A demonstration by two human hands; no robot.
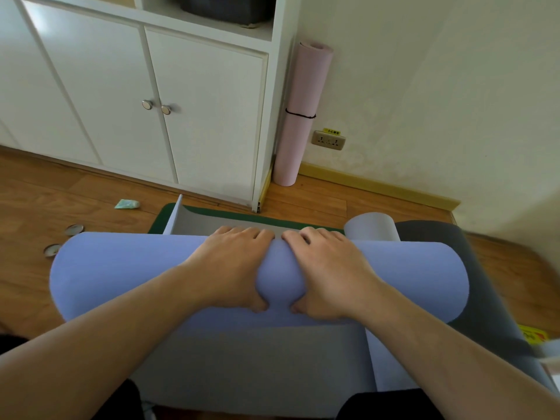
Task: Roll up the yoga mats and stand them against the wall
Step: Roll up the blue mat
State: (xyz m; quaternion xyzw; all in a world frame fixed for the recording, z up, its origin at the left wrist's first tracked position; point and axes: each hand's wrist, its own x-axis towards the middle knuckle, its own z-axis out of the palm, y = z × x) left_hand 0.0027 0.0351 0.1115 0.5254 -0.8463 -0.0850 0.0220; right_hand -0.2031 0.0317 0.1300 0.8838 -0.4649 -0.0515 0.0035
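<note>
Right up close, both forearms are reaching forward over the blue mat (121,268), which is lying as a fat roll across the floor (303,195), with a grey stretch of it spreading back toward the knees. The left hand (233,265) and the right hand (327,271) are sitting side by side on the middle of the roll, fingers (242,233) draped over the far side and thumbs tucking in at the near side, both gripping and squeezing the foam so it is bulging between them. This is looking like the rolling step, well along, with only a short grey flap waiting ahead. The next move is probably calling for an even forward push from both hands, keeping the ends square so the roll is not coning. Just beyond the hands, a green mat (242,218) is peeking out flat underneath, and a dark grey mat (454,247) is lying partly curled at the right, touching the blue one's end. Off to the left, small round lids (74,229) and a pale packet (127,204) are sitting on the boards, near the roll's path but apart from it. Farther on, the white cabinet (197,116) is closing in ahead, so forward room is running short. At the back, a pink mat (300,116) is already standing rolled and tied in the corner against the wall (424,101), with open wall to its right.
</note>
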